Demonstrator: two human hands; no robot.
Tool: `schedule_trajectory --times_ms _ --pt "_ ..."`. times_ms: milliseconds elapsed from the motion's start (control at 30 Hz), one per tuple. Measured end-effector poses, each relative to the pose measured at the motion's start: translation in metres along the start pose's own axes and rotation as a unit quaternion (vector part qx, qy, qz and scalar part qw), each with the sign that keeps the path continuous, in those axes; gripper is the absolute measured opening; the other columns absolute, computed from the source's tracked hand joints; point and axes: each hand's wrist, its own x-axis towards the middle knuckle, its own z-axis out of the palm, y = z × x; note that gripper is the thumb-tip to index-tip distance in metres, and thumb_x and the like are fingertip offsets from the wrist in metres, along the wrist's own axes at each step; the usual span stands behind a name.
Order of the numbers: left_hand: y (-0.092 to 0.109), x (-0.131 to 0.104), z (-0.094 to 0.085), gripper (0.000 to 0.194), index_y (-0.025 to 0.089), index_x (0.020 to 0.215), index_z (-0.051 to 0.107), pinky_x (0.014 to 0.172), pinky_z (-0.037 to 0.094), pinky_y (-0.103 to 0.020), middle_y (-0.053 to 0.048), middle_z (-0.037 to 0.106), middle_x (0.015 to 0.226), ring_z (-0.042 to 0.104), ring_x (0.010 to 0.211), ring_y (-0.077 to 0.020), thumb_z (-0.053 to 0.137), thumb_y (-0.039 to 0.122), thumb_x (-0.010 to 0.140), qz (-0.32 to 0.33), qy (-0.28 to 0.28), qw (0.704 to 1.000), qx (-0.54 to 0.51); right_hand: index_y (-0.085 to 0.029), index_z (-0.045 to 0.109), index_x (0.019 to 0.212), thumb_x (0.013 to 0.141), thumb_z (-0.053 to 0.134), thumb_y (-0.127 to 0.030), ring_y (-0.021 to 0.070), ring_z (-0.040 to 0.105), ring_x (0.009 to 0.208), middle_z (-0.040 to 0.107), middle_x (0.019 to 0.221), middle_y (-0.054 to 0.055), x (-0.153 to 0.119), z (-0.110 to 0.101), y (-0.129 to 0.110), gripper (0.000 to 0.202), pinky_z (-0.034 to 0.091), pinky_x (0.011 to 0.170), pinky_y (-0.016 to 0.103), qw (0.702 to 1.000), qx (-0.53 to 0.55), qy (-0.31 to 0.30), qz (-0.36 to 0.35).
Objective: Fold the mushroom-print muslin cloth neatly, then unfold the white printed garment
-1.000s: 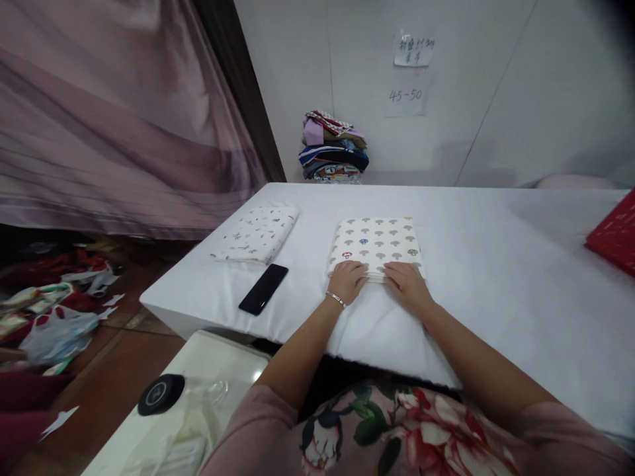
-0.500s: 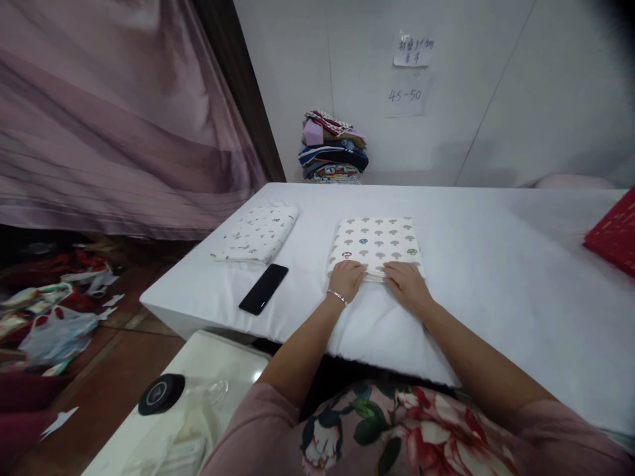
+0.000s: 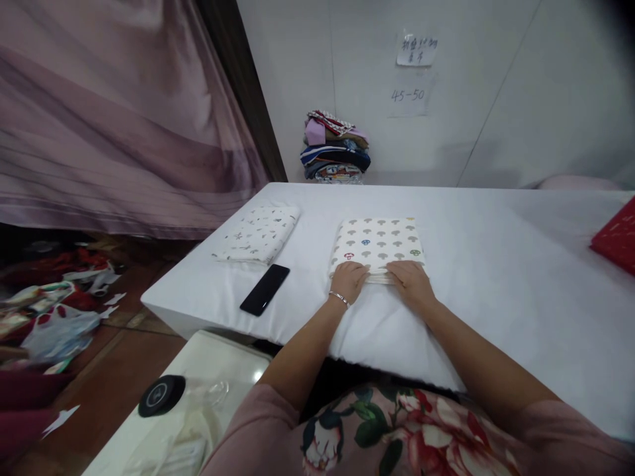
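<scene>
- Down at the bottom, closest to us, we see a pink shirt (image 3: 367, 423) with big red and white flowers and green leaves.
- To the left of it we see a white stand (image 3: 225, 357). A round black thing (image 3: 161, 395) and some see-through plastic (image 3: 191, 423) are on it.
- In front of the shirt, two arms reach over the white counter (image 3: 496, 264). We see a shiny bracelet (image 3: 339, 299) on the left wrist.
- The left hand (image 3: 350, 279) and the right hand (image 3: 411, 282) both touch the near edge of the mushroom cloth (image 3: 380, 241), with fingers on top. We cannot tell if they pinch it or just rest there.
- We find the mushroom cloth folded flat on the counter. Most mushrooms are gray, but we spot a red, a blue and a green one.
- Left of the hands lies a black phone (image 3: 265, 289), and just past it another folded white cloth (image 3: 260, 233) with little marks.
- Far to the right we see something red (image 3: 618, 238).
- Past the counter, by the wall (image 3: 471, 66), we see a pile of folded cloths (image 3: 335, 147). Two papers (image 3: 408, 96) with writing hang above.
</scene>
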Motion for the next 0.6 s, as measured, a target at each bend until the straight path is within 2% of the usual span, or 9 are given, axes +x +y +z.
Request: schedule_trajectory --times_ms 133,233,367,467,600 --pt "0.0 0.0 -0.001 0.021 0.025 0.102 0.066 0.088 0.041 -0.036 -0.002 0.067 0.098 0.056 0.095 -0.018 0.049 0.028 0.089 0.005 0.0 1.0 0.0 -0.022 0.065 0.104 0.094 0.039 -0.027 0.0203 0.06 0.098 0.068 0.105 0.005 -0.001 0.002 0.001 0.028 0.043 0.085 0.038 1.0 -0.008 -0.009 -0.008" --pt "0.004 -0.001 -0.001 0.023 0.024 0.106 0.064 0.09 0.041 -0.037 -0.003 0.065 0.104 0.055 0.1 -0.0185 0.049 0.025 0.089 0.026 0.029 0.999 0.011 -0.022 0.064 0.105 0.094 0.038 -0.028 0.0201 0.06 0.098 0.068 0.105 0.006 -0.002 0.003 0.001 0.029 0.043 0.086 0.038 1.0 -0.005 -0.005 -0.002" --pt "0.014 -0.002 0.002 0.019 0.023 0.089 0.067 0.091 0.04 -0.038 -0.004 0.063 0.112 0.052 0.109 -0.0197 0.048 0.018 0.087 0.095 0.061 0.992 0.054 -0.021 0.064 0.105 0.094 0.038 -0.027 0.0199 0.061 0.097 0.069 0.103 0.006 -0.002 0.004 0.0 0.028 0.044 0.084 0.037 1.0 0.003 0.009 0.003" --pt "0.021 0.002 0.005 0.02 0.024 0.082 0.067 0.094 0.038 -0.039 -0.002 0.062 0.114 0.05 0.114 -0.0201 0.049 0.016 0.086 0.122 0.056 0.987 0.085 -0.019 0.064 0.104 0.094 0.039 -0.026 0.0195 0.06 0.096 0.069 0.102 0.006 -0.002 0.004 0.0 0.027 0.044 0.083 0.036 1.0 0.003 0.017 -0.004" --pt "0.024 0.008 0.01 0.016 0.025 0.086 0.067 0.096 0.037 -0.04 -0.003 0.061 0.119 0.048 0.117 -0.021 0.051 0.025 0.088 0.103 0.031 0.988 0.109 -0.018 0.063 0.106 0.093 0.04 -0.024 0.0196 0.06 0.097 0.068 0.104 0.007 -0.001 0.004 0.001 0.027 0.043 0.085 0.036 1.0 0.002 0.009 -0.007"
